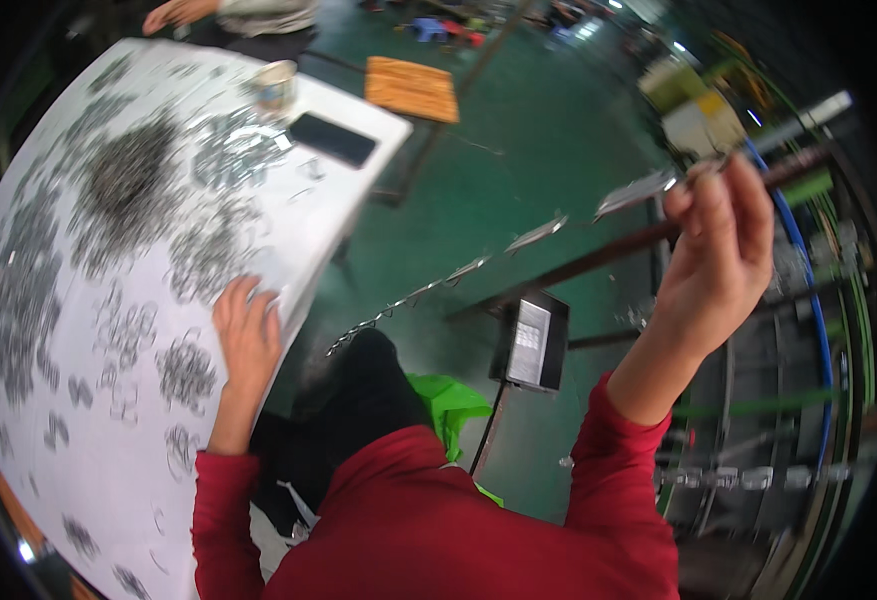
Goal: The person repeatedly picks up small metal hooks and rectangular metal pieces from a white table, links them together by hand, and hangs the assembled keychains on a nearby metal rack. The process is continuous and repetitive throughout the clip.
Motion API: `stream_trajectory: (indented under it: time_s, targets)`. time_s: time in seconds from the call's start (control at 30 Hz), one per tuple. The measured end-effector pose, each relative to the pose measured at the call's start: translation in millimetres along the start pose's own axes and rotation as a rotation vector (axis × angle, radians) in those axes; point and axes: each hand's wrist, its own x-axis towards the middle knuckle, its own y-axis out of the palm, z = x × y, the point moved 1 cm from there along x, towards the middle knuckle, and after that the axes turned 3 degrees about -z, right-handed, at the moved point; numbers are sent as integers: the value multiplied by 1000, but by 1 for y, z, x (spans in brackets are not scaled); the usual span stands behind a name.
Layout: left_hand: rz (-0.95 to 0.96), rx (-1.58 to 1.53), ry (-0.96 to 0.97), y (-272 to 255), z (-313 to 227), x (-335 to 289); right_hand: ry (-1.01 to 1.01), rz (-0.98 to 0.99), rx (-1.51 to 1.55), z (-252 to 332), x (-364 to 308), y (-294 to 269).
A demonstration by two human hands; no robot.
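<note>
The right hand (pixel 713 250) is smeared with blur, fingertips pinched up top, and whatever they pinch can't be made out. The string of metal pieces (pixel 478 265) blurs toward that grip. Heaps of small metal parts (pixel 118 190) on the white table (pixel 108 460) are too fine to tell singly. Another person's hand (pixel 180 12) is cut off by the top edge.

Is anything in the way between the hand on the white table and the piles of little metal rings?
Nothing visible is. The left hand rests flat on the white table near its edge, and the little metal rings lie loose right beside it. The right hand is raised away, pinching a string of metal pieces.
</note>
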Motion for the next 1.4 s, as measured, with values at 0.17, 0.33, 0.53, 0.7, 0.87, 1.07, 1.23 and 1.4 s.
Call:
stream_trajectory:
  time_s: [0.17,0.33,0.53,0.7,0.87,1.07,1.23,1.4]
  targets:
    - [217,90,64,15,14,-7,-100,-90,-139,36,66,-63]
    - [378,147,87,15,12,-7,-125,-184,-267,46,105,-119]
    - [481,179,43,14,8,-4,-126,-378,-482,51,138,-186]
    - [468,132,41,15,11,-7,-86,-463,-578,47,158,-237]
    - [450,136,62,17,13,-9,-8,-556,-729,51,181,-292]
    - [442,134,61,17,14,-11,-11,-637,-760,68,216,-347]
    - [436,128,53,16,13,-11,-62,-634,-671,77,245,-372]
    - [432,136,60,17,13,-11,-151,-607,-741,85,272,-381]
